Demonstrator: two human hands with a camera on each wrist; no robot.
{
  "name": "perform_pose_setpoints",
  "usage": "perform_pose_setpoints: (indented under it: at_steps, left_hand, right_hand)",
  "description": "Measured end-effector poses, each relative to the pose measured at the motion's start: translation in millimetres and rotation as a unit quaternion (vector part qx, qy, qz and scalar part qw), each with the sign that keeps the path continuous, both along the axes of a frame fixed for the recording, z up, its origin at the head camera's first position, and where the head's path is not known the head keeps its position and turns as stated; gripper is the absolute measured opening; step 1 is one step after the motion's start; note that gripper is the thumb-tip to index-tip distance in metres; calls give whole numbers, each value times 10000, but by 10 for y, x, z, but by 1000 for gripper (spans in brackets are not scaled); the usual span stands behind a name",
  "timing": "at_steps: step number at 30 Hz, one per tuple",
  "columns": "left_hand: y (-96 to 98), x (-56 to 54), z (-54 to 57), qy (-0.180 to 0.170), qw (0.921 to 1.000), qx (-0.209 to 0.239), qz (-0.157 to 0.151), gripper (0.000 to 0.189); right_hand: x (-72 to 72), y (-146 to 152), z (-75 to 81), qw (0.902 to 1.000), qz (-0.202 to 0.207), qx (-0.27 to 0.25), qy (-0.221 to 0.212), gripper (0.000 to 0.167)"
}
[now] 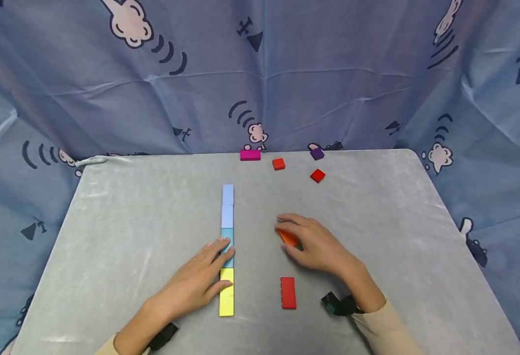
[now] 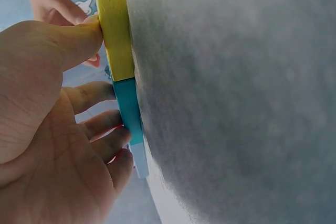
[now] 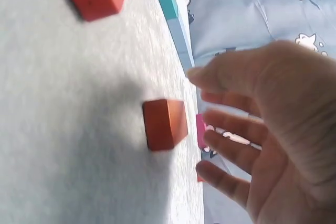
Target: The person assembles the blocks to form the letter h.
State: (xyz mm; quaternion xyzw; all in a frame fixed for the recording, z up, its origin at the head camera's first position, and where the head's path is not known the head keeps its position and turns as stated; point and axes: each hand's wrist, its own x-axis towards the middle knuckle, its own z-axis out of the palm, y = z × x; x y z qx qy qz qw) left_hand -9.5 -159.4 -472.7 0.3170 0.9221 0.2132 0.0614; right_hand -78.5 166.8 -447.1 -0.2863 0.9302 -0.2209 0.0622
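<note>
A straight row of flat wooden blocks runs away from the person: a yellow block [image 1: 226, 301] nearest, then a teal block [image 1: 227, 232], then two light blue blocks [image 1: 227, 216]. My left hand [image 1: 193, 281] rests on this row, its thumb on the yellow block and fingertips on the teal one. My right hand [image 1: 315, 244] is over an orange block [image 3: 160, 124], partly covering it in the head view. In the right wrist view its loosely bent fingers are spread above the block with a gap showing. A red block [image 1: 288, 293] lies nearer the person, between the hands.
Along the table's far side lie a magenta block [image 1: 250, 155], a small orange-red block [image 1: 279, 164], a red block [image 1: 317, 175] and a purple block [image 1: 317, 154]. A blue patterned curtain [image 1: 330, 74] hangs behind the grey table [image 1: 144, 212].
</note>
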Motion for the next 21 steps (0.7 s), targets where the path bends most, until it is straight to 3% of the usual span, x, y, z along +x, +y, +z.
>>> perform_pose_setpoints:
  at_steps: [6, 21]
  left_hand:
    - [0, -10, -14, -51, 10000, -1, -7, 68]
    - [-4, -18, -11, -75, 9999, -71, -31, 69]
  right_hand:
    - [-25, 63, 21, 9985, 387, -45, -378, 49]
    - [-14, 66, 27, 9979, 272, 442, -382, 59]
